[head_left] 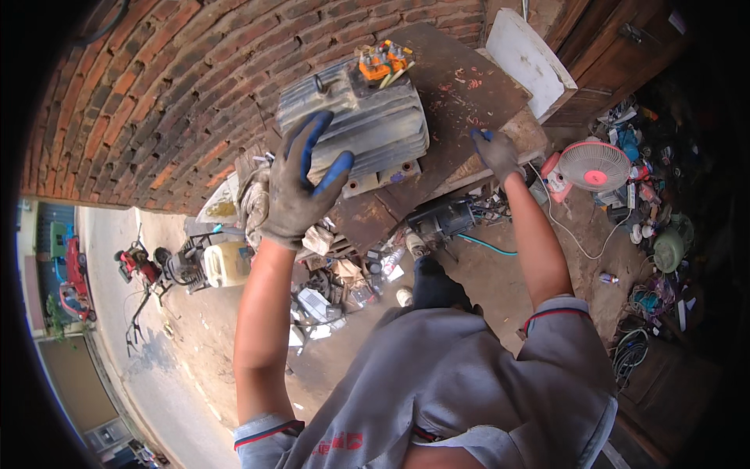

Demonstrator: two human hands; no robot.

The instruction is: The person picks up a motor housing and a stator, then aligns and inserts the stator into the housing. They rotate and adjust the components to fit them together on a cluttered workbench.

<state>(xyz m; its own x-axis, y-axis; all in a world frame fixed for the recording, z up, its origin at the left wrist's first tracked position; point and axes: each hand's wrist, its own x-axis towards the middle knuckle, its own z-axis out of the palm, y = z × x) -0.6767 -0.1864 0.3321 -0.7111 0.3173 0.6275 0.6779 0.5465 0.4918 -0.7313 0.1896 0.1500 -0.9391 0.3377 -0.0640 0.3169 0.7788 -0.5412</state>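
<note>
A grey finned electric motor (359, 117) lies on its side on a dark, worn tabletop (461, 82). An orange terminal block (383, 62) with metal studs and yellowish pieces sits on top of it. My left hand (301, 184), in a grey glove with blue fingertips, is raised at the motor's near left side. Its fingers and thumb are spread, with nothing between them. Over the table's right edge is my right hand (498, 152), gloved alike and apart from the motor. Its fingers are loosely bent with the blue tips apart, and no object shows in them.
A brick wall (156, 109) rises behind the table. To the right stand a pink fan (595, 166) and a white board (531, 62), with clutter along that side. Scraps and papers (316, 305) lie below the table. A yellowish jerrycan (226, 263) stands left.
</note>
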